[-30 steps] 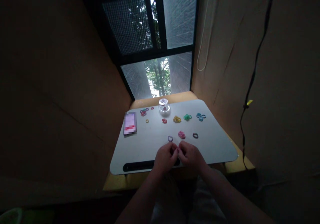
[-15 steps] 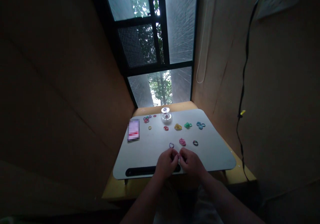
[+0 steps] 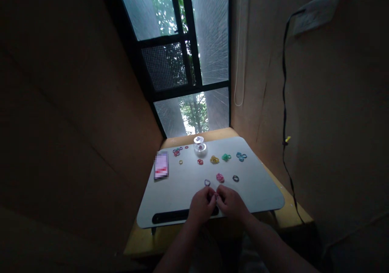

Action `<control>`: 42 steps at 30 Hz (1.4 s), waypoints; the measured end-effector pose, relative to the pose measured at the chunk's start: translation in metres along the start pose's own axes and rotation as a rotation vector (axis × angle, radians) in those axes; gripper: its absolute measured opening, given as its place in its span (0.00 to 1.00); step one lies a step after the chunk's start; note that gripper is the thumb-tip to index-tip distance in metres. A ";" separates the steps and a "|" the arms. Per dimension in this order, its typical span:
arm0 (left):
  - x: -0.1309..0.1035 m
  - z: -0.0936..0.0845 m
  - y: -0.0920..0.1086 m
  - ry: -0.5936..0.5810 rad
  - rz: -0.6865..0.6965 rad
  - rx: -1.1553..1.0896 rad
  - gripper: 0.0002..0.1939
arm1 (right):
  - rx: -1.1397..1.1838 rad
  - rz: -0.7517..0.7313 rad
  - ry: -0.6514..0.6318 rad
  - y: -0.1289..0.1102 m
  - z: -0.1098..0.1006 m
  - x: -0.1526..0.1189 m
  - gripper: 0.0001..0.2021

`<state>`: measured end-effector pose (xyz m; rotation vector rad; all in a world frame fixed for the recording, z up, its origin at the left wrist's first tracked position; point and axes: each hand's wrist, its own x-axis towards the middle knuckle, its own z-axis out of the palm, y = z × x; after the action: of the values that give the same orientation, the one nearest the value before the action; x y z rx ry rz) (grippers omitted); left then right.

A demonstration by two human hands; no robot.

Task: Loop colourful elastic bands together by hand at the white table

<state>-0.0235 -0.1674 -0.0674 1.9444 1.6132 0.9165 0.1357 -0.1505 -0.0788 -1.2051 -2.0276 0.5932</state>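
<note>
As left hand and right hand pinch one pinkish band (mostly hidden), fingers clamped on it: light, even tension advisable.

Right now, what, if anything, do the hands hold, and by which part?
Left hand and right hand pinch a small pinkish thing at the fingertips; it's too small to tell which part.

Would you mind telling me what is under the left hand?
The board and black strip run beneath the left hand; the strip's ends show, but the stretch between is hidden.
</note>
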 end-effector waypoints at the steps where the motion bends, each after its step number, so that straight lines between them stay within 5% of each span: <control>1: 0.000 0.000 0.000 -0.001 0.001 0.003 0.05 | -0.003 0.000 0.003 0.000 0.000 0.000 0.05; 42: 0.000 0.001 -0.002 0.027 0.009 -0.022 0.06 | 0.026 0.024 0.028 -0.004 -0.001 0.001 0.05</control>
<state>-0.0238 -0.1667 -0.0696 1.9344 1.6039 0.9633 0.1345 -0.1517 -0.0751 -1.2174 -1.9788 0.6098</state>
